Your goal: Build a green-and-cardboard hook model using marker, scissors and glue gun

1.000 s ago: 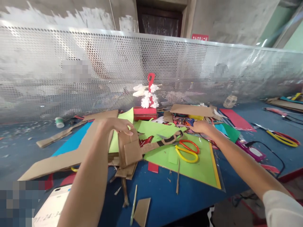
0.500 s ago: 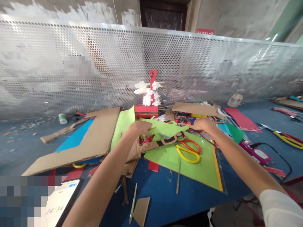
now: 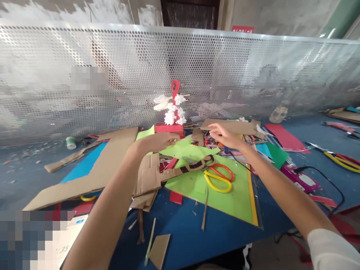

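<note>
My left hand [image 3: 157, 141] reaches forward over the pile of light green paper pieces [image 3: 185, 149], its fingers stretched out toward the red box base [image 3: 168, 129] of a small craft with a red hook and white paper flowers [image 3: 173, 108]. My right hand [image 3: 223, 135] hovers over the clutter just in front of a flat cardboard sheet [image 3: 230, 126], fingers spread and holding nothing. Below both hands lie folded cardboard pieces [image 3: 147, 178] and a cardboard strip with black marks [image 3: 187, 170].
Red and yellow-handled scissors [image 3: 218, 178] lie on a large green sheet [image 3: 225, 191]. A big cardboard cut-out [image 3: 92, 168] covers blue paper at left. A perforated metal screen [image 3: 112, 75] closes the table's far side. A phone [image 3: 69, 240] sits near left; cables and more scissors [image 3: 341, 161] lie right.
Both hands have lifted off the papers and moved forward toward the red craft and the cardboard sheet. The right hand has opened its fingers.
</note>
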Tool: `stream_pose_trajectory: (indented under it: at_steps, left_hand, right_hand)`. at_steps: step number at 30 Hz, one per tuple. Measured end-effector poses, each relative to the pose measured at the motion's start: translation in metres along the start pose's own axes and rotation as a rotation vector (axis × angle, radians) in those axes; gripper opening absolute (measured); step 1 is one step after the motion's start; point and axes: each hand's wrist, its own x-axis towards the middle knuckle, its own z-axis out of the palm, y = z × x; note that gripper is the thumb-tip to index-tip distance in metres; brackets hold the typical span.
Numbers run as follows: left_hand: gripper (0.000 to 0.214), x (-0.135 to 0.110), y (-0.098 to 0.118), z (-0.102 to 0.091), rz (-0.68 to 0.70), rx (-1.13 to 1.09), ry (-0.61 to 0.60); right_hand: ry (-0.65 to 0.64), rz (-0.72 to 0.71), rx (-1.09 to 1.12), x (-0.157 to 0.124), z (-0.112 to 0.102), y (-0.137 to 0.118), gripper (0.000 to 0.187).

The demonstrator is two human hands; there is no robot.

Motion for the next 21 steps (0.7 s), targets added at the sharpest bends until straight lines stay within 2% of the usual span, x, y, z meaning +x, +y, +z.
stream_pose_trajectory:
  at_steps: [3,6,8,11,15,21]
  left_hand:
    - [0.039,-0.006,0.013,-0.009,0.066,0.022,0.039]
    - [0.04,-0.012,0.024,-0.017,0.143,0.015,0.129]
    - [0.038,-0.016,0.028,-0.021,0.151,0.011,0.182]
    - [0.033,-0.023,0.03,-0.028,0.085,-0.025,0.227]
    - [0.03,-0.029,0.026,-0.034,0.021,-0.127,0.283]
    - [0.029,-0.031,0.021,-0.034,-0.02,-0.243,0.276]
  right_hand:
    - [-0.096,0.067,0.245,0.01,0.013,0.005,0.068]
    - [-0.184,0.101,0.464,0.021,0.024,0.006,0.068]
    - [-0.271,0.066,0.566,0.026,0.028,0.002,0.068]
    - [-0.366,-0.023,0.646,0.029,0.031,-0.003,0.071]
    - [-0.433,-0.075,0.772,0.025,0.027,-0.003,0.074]
    - [-0.406,0.023,0.838,0.007,0.014,0.004,0.062]
